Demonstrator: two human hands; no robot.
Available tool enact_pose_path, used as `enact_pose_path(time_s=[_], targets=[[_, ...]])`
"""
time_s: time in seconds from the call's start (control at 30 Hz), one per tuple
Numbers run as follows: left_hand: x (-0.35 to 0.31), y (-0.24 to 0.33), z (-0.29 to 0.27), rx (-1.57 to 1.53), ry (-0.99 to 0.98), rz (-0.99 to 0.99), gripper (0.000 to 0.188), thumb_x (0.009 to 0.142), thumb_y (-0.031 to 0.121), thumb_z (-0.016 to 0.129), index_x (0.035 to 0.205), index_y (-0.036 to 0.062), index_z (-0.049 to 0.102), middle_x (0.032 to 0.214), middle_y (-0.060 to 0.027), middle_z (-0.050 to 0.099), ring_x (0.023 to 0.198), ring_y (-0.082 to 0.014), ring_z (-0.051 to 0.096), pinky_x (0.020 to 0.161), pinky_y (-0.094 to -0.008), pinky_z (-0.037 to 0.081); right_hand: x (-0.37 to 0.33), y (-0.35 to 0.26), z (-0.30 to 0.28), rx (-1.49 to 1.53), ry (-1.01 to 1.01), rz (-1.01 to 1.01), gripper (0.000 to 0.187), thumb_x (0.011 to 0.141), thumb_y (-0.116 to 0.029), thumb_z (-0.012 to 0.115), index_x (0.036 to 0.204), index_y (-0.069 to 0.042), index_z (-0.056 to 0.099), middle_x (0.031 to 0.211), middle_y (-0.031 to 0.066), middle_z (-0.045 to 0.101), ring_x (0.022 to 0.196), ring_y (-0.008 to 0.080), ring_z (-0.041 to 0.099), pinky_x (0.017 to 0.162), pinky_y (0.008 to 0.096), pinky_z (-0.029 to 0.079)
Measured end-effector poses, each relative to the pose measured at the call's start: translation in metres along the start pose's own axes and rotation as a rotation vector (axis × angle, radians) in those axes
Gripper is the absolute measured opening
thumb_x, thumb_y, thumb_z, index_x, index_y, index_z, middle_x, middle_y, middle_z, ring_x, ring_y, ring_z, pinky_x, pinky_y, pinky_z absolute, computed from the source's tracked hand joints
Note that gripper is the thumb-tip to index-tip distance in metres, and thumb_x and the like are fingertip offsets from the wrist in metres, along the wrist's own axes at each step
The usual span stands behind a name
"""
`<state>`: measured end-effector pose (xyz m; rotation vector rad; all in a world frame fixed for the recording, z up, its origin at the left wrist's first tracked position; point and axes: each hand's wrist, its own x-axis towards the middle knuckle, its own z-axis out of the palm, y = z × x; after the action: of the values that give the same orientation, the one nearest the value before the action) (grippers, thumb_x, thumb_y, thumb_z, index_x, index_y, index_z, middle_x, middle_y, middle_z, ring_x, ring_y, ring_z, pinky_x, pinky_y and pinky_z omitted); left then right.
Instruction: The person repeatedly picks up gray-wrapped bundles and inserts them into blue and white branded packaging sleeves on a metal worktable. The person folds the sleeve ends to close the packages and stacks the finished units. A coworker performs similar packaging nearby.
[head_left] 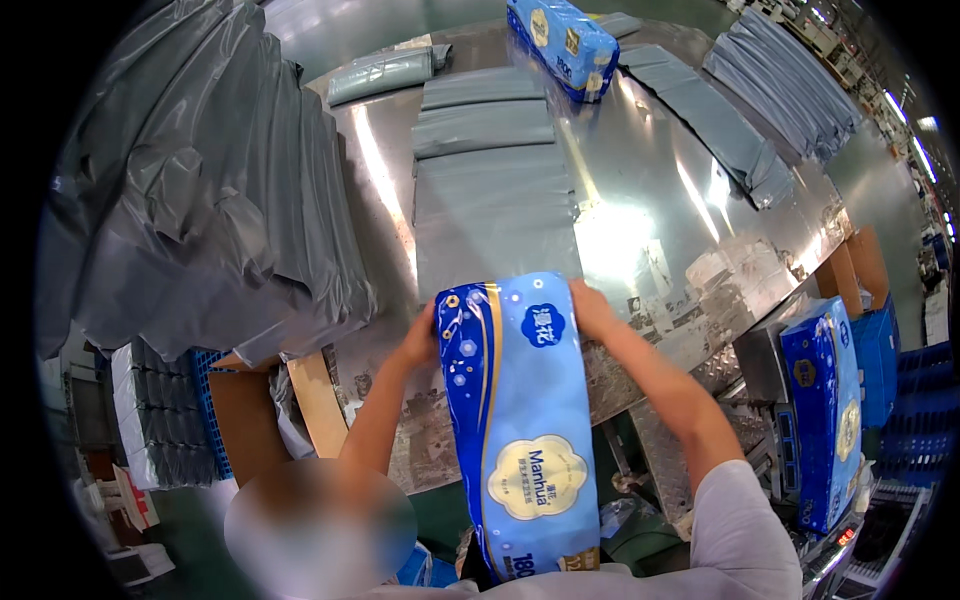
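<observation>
A long blue plastic-wrapped tissue pack [545, 395] is held between my two hands, its far end over the near edge of the metal table and its near end close to my body. My left hand [422, 335] grips its left side near the far end, the fingers partly hidden by the pack. On the opposite side my right hand [594, 310] is closed against the right edge. Just beyond the pack, flat grey plastic mailing bags [490, 205] lie overlapping on the metal table [625, 235].
Tall piles of grey bags [220, 190] crowd the left. More bags lie along the right [710, 120]. A second tissue pack [565, 50] lies at the far edge; another pack [822, 410] stands on equipment at right. An open carton [250, 420] is below left.
</observation>
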<state>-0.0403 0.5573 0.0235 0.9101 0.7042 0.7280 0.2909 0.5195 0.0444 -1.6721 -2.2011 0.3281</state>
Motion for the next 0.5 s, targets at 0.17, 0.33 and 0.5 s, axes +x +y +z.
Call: enact_pose_path(time_s=[0.17,0.33,0.5], targets=[[-0.009,0.004,0.01,1.245,0.172,0.505,0.054,0.067,0.019,0.07,0.114,0.0056,0.045,0.119,-0.0098,0.045,0.111,-0.028,0.043,0.095,-0.0364,0.034,0.025,0.016,-0.006,-0.059,-0.239,-0.063,0.013,0.077,-0.01,0.05,0.086,-0.003,0.056,0.089,0.0165,0.057,0.085,0.0332,0.055,0.074,0.0391,0.046],[-0.008,0.011,-0.003,1.385,0.156,0.471,0.071,0.064,0.019,0.07,0.125,0.0068,0.036,0.123,-0.0142,0.041,0.114,-0.0325,0.039,0.097,-0.0384,0.032,0.024,-0.015,-0.023,-0.126,-0.357,-0.026,0.023,0.076,-0.019,0.052,0.094,-0.005,0.058,0.095,0.0164,0.059,0.088,0.0323,0.057,0.075,0.0369,0.047],[-0.015,0.013,-0.014,1.173,0.217,0.39,0.09,0.057,0.009,0.075,0.132,0.0073,0.025,0.129,-0.0159,0.037,0.119,-0.0323,0.035,0.1,-0.039,0.03,0.029,0.002,-0.008,-0.21,-0.323,-0.025,0.019,0.074,-0.016,0.05,0.085,-0.004,0.06,0.084,0.0172,0.062,0.079,0.0331,0.059,0.068,0.0389,0.048]])
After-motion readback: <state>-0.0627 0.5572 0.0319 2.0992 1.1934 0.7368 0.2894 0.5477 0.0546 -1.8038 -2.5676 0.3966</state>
